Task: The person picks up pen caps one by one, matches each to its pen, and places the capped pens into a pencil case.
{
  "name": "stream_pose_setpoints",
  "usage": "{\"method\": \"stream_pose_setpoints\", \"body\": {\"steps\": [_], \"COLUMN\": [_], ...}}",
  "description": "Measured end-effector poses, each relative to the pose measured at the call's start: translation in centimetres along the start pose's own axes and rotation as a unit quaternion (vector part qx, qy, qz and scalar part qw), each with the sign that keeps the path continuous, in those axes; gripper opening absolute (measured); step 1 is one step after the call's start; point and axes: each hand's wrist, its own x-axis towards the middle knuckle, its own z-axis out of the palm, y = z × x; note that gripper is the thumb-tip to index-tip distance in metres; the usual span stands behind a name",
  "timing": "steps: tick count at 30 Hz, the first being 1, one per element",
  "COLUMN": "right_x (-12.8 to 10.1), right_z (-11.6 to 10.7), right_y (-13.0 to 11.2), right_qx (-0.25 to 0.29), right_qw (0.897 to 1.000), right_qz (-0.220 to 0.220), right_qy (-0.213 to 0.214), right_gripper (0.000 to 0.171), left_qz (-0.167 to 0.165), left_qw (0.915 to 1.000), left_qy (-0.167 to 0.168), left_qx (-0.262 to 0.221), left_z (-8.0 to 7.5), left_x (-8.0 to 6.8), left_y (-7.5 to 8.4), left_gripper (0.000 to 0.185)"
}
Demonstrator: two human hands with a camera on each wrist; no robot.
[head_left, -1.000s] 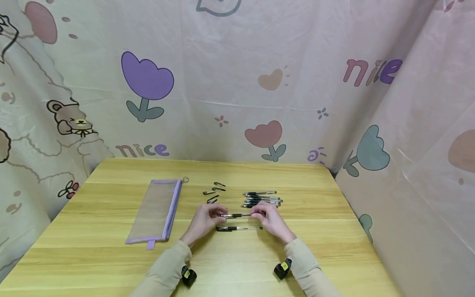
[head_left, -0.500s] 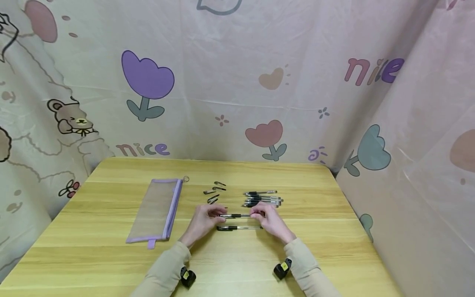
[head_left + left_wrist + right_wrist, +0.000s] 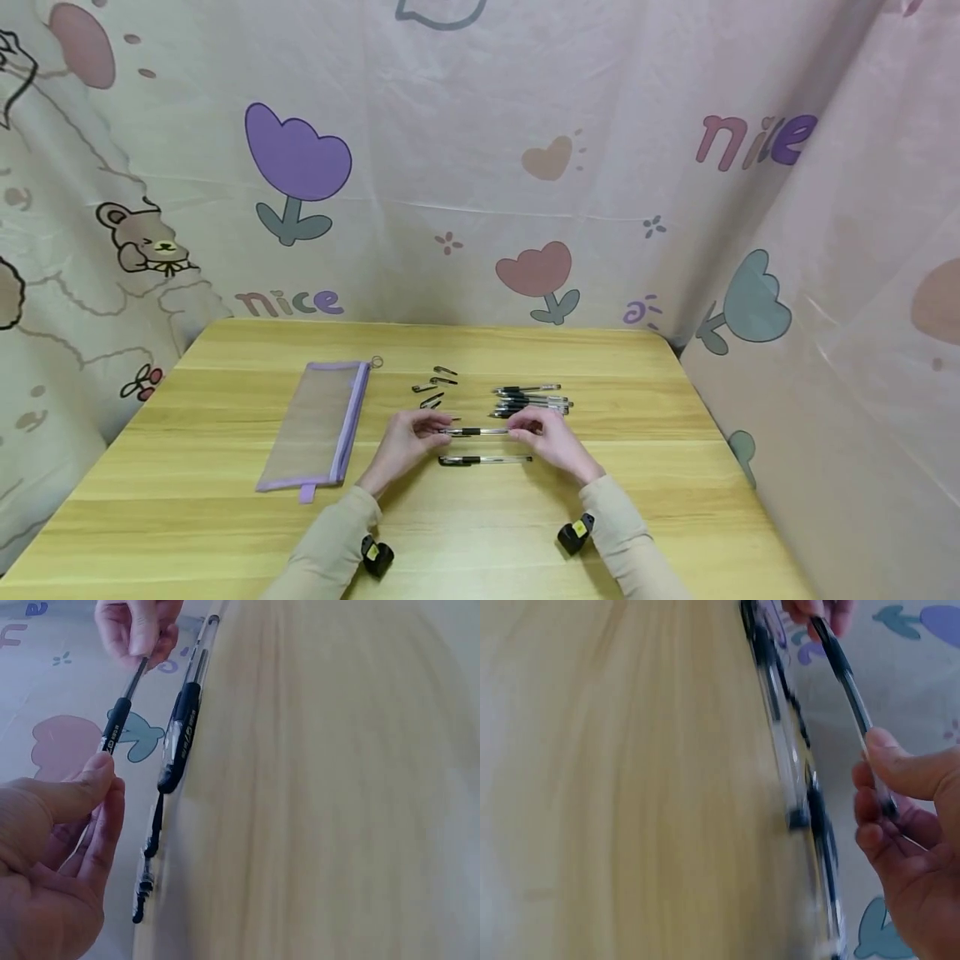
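A clear-barrelled pen (image 3: pixel 482 432) with a black grip is held level between both hands, above the wooden table. My left hand (image 3: pixel 405 442) pinches its tip end between thumb and fingers; they hide much of that end. My right hand (image 3: pixel 555 438) holds the rear end, and the dark end plug (image 3: pixel 888 806) shows by the fingers in the right wrist view. Nearer me a similar capped pen (image 3: pixel 483 460) lies on the table. Beyond the right hand rests a group of uncapped pens (image 3: pixel 532 402). Several loose black pen caps (image 3: pixel 424 387) lie beyond the left hand.
A mesh zip pouch (image 3: pixel 315 425) with lilac edging lies flat to the left of the hands. The wooden table (image 3: pixel 187 450) meets a patterned curtain (image 3: pixel 420 167) at its back edge. Another curtain (image 3: pixel 840 375) hangs at the right.
Both hands have shifted very slightly away from me with the held pen, and more of its clear barrel shows. The right forearm has moved a little to the right. The things on the table stay put.
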Motion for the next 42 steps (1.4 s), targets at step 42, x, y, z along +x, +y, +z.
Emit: {"method": "stream_pose_setpoints", "body": {"steps": [42], "right_x": [-1.1], "right_z": [-0.8], "right_y": [1.9], "right_qx": [-0.056], "right_qw": [0.997], "right_qz": [0.02], "right_qy": [-0.044], "right_gripper": [0.014], "left_qz": [-0.005], "left_qw": [0.9908], "left_qy": [-0.062], "left_qx": [0.12], "left_z": [0.1], "left_x": [-0.1], "left_y": [-0.4], "left_gripper": [0.015]}}
